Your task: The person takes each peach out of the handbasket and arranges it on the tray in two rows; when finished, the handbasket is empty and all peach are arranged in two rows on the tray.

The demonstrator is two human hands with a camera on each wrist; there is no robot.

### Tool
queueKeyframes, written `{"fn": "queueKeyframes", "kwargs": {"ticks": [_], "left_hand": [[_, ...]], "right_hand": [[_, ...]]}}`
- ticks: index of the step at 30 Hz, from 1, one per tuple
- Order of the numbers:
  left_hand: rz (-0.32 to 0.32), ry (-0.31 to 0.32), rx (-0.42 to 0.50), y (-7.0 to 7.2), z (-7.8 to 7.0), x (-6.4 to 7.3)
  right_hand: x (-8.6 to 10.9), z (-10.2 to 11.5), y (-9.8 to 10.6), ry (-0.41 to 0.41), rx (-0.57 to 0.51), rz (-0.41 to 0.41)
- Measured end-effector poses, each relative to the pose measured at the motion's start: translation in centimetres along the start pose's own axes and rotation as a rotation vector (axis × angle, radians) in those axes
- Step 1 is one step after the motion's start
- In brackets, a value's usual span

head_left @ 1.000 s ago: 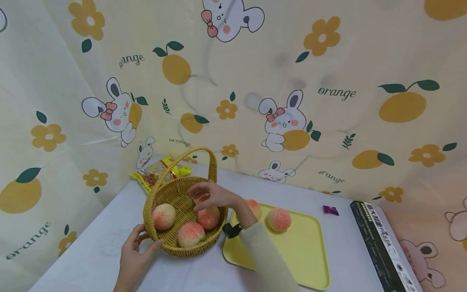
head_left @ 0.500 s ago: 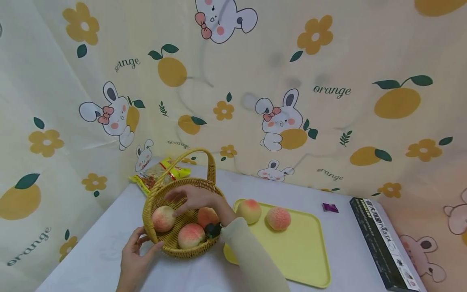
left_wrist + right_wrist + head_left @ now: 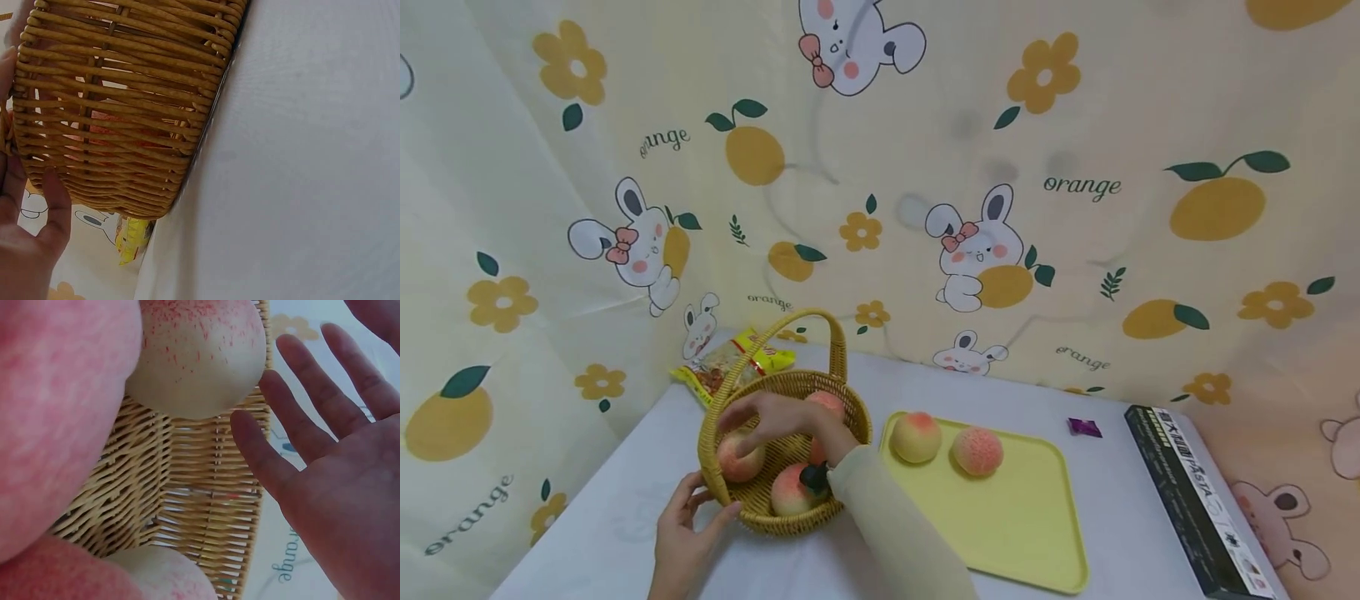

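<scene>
A woven wicker basket (image 3: 790, 523) with a tall handle holds several pink-and-cream peaches, among them a left peach (image 3: 741, 458), a front one and two partly hidden behind the right arm. My left hand (image 3: 688, 533) grips the basket's near-left rim, thumb in front; in the left wrist view its fingers lie against the woven side (image 3: 119, 112). Over the left part of the basket, my right hand (image 3: 775, 421) reaches in, its thumb overlapping the left peach. The right wrist view shows its fingers (image 3: 312, 394) spread, with fingertips beside a pale peach (image 3: 200, 362).
Right of the basket lies a yellow tray (image 3: 1022, 533) bearing two peaches (image 3: 977, 451). Behind the basket is a yellow snack bag (image 3: 707, 379). A small purple packet (image 3: 1085, 427) and a long black pasta box (image 3: 1195, 500) lie farther right. A printed curtain (image 3: 880, 167) stands behind.
My right hand has moved left across the basket, from its back right to the left peach. A peach at the back right has come into view. My left hand stays at the rim.
</scene>
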State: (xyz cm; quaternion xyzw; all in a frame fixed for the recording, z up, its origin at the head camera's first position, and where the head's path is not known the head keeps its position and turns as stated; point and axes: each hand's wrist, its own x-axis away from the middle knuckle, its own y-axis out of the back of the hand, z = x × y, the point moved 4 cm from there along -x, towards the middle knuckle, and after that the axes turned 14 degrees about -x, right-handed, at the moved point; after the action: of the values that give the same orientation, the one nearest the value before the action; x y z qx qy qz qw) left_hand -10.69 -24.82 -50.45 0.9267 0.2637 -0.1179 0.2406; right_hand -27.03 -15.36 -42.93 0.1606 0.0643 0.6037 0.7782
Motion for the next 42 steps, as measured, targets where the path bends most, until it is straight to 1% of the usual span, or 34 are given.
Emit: {"fn": "queueKeyframes", "kwargs": {"ticks": [3, 7, 11, 15, 19, 21, 24, 27, 30, 34, 38, 42], "left_hand": [[0.004, 0.018, -0.029, -0.2, 0.1, 0.0], [0.001, 0.033, -0.048, -0.3, 0.2, 0.0], [-0.003, 0.023, -0.049, -0.3, 0.2, 0.0], [-0.002, 0.002, -0.034, -0.2, 0.3, 0.0], [-0.002, -0.007, -0.041, -0.3, 0.2, 0.1], [-0.004, -0.012, -0.044, -0.3, 0.2, 0.1], [-0.005, -0.015, -0.049, -0.2, 0.2, 0.1], [-0.007, -0.013, -0.047, -0.2, 0.3, 0.1], [-0.008, -0.011, -0.037, -0.2, 0.3, 0.1], [-0.012, -0.015, -0.026, -0.2, 0.3, 0.1], [-0.013, 0.001, -0.034, -0.3, 0.4, 0.0], [-0.009, 0.023, -0.041, -0.3, 0.4, 0.0]], "right_hand": [[-0.5, 0.0, -0.2, -0.009, 0.023, 0.031], [-1.0, 0.1, -0.6, -0.011, 0.056, 0.092], [-1.3, 0.0, -1.0, -0.020, 0.071, 0.130], [-1.4, -0.4, -1.0, -0.036, 0.072, 0.138], [-1.1, -1.1, -0.3, -0.069, 0.058, 0.084], [-0.9, -1.5, 0.1, -0.086, 0.044, 0.039], [-0.6, -2.0, 0.8, -0.124, 0.030, -0.020], [-0.3, -2.5, 1.3, -0.171, 0.009, -0.060], [-0.2, -3.1, 1.6, -0.202, -0.023, -0.090], [0.0, -3.6, 1.7, -0.217, -0.049, -0.134], [0.1, -3.8, 1.8, -0.230, -0.022, -0.156], [0.1, -4.0, 1.8, -0.235, 0.002, -0.153]]}}
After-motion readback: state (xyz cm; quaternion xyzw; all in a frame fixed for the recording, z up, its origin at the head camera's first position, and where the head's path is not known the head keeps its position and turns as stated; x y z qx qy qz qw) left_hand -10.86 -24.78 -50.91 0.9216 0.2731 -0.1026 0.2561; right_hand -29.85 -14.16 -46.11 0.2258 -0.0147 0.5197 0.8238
